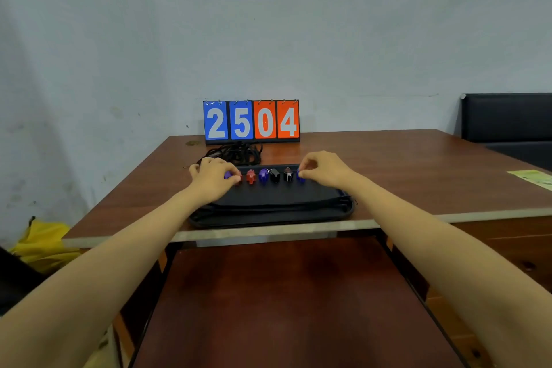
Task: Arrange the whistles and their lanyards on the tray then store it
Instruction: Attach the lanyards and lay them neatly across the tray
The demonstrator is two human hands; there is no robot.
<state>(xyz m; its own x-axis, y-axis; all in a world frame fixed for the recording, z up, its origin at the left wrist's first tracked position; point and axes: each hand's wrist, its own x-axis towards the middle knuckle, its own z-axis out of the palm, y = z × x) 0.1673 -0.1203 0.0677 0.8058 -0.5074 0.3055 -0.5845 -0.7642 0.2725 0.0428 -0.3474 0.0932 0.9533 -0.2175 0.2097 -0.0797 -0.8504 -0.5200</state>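
Note:
A black tray [270, 212] lies at the table's front edge. Along its far side stands a row of several whistles: red [251, 177], purple [263, 175], black [274, 175], dark brown [288, 174]. My left hand [213, 178] pinches a purple whistle [228, 175] at the row's left end, partly hiding a red one beside it. My right hand [324, 169] pinches a blue whistle [300, 176] at the right end. A tangle of black lanyards [236, 153] lies on the table just behind the tray.
A flip scoreboard [251, 121] reading 2504 stands behind the lanyards against the wall. A lower wooden shelf [286, 302] extends under the table's front. A green paper [533, 178] lies at the table's right; a black seat [507, 116] beyond it. Yellow cloth [44, 245] sits lower left.

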